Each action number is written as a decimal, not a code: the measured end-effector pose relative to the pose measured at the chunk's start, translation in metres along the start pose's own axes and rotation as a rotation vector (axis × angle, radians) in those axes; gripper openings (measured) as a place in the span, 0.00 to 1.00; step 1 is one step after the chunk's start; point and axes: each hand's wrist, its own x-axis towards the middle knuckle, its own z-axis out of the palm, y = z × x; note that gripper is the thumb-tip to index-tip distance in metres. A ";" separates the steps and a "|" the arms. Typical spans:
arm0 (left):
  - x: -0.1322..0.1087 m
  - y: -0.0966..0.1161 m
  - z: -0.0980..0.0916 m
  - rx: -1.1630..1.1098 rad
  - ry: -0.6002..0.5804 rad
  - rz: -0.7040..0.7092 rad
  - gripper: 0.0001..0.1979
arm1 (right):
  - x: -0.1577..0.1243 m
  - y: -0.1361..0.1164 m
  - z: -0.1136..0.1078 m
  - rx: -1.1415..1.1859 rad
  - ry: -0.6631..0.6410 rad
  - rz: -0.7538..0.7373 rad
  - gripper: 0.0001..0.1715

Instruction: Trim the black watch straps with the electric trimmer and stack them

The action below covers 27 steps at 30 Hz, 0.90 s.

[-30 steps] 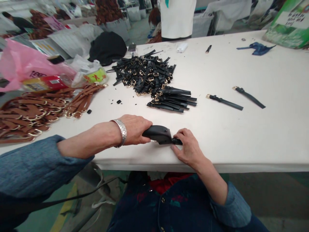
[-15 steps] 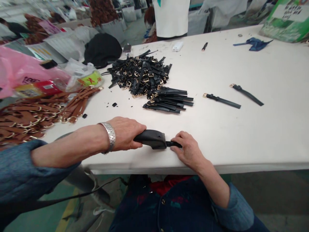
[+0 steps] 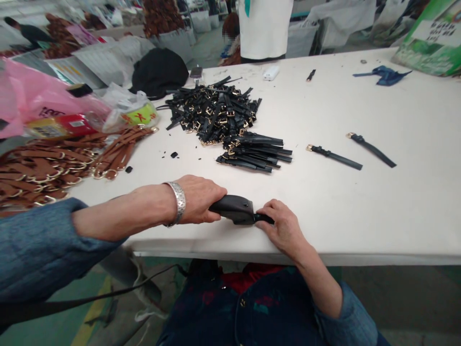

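Observation:
My left hand [image 3: 201, 199], with a silver bracelet on its wrist, is wrapped round the narrow end of a black hand-held tool [image 3: 239, 209]. The tool lies level just above or on the table's near part, its wider, blocky head toward the right. My right hand [image 3: 283, 226] pinches a short black strap [image 3: 264, 218] against that head. The strap's far end is hidden by the tool, and my fingers cover its other end. Beyond my hands lies a row of black buckle straps [image 3: 257, 151], with a heap of similar straps [image 3: 216, 108] behind it.
Two black buckle straps [image 3: 334, 157] lie apart at the right. Brown straps with metal rings [image 3: 43, 168] are piled at the left, below a pink bag [image 3: 39, 96]. A black cap [image 3: 160, 72] sits behind. Across the white table [image 3: 396, 216] stands a person in white [image 3: 264, 29].
The view has shifted slightly, so the table's contents appear a little lower and further right. Both hands keep their hold, and the tool's head sits slightly closer to my right fingers.

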 end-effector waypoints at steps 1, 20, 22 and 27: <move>-0.003 -0.001 0.001 -0.003 -0.001 -0.003 0.17 | 0.000 0.000 0.000 0.005 0.001 0.000 0.08; -0.017 0.002 0.031 -0.147 0.124 -0.144 0.21 | 0.002 0.006 0.000 -0.029 0.015 -0.011 0.10; -0.025 -0.005 0.041 -0.179 0.133 -0.220 0.22 | 0.003 0.005 -0.001 -0.030 0.010 -0.011 0.09; -0.044 -0.018 0.064 -0.277 0.069 -0.340 0.22 | 0.002 0.006 -0.001 -0.042 0.005 -0.005 0.10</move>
